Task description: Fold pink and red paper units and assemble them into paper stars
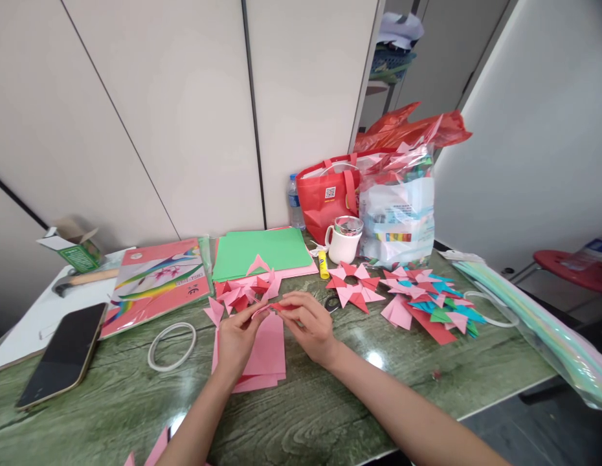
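Observation:
My left hand (237, 340) pinches a small folded piece of pink paper (261, 311) over a stack of pink paper sheets (265, 356). From the other side, my right hand (309, 325) closes on a red folded paper piece (278, 306) that meets the pink one. How the two pieces join is hidden by my fingers. Just behind my hands lies a heap of pink and red folded pieces (240, 294). To the right sits a star-shaped ring of pink and red folded paper (369, 295).
A phone (63, 356), a white ring (155, 353), a hammer (87, 278) and a packet of coloured paper (155, 285) lie on the left. Behind are green sheets (262, 249), a glue stick (323, 265), a white mug (344, 244) and a red bag (325, 200). More folded pieces (432, 298) lie right.

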The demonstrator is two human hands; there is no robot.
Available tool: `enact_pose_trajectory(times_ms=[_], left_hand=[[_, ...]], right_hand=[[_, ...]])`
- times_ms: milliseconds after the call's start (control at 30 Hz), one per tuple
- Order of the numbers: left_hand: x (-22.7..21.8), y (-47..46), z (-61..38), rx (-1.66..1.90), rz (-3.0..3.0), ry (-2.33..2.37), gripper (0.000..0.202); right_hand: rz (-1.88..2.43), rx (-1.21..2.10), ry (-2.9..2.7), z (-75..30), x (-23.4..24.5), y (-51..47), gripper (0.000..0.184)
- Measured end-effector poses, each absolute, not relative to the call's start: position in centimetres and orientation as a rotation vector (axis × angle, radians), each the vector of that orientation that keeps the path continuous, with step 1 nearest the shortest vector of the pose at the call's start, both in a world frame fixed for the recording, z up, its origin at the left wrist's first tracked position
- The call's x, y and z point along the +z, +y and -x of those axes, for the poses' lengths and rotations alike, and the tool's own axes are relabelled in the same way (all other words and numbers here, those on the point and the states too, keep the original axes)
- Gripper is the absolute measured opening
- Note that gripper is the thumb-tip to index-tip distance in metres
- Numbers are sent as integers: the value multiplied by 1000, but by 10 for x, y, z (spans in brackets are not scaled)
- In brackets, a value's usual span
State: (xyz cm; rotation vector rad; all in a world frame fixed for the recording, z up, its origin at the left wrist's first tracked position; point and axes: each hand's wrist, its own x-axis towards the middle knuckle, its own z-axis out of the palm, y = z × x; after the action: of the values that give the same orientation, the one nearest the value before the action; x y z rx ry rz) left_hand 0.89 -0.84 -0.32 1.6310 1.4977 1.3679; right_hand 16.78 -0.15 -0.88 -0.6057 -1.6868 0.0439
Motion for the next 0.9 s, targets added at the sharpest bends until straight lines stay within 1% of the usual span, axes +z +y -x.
enact_pose_trajectory(times_ms=[200, 500, 900], left_hand=[[-5, -7, -8, 1378, -1669, 1486, 24], [-2, -7, -4, 1405, -1726, 1419, 20], [-7, -3, 1, 1392, -1998, 1375, 17]], right_hand=[[591, 43, -1698, -169, -11, 0, 17], [617, 88, -1731, -169, -11, 1, 13], [674, 162, -1790, -172, -10, 4, 7]])
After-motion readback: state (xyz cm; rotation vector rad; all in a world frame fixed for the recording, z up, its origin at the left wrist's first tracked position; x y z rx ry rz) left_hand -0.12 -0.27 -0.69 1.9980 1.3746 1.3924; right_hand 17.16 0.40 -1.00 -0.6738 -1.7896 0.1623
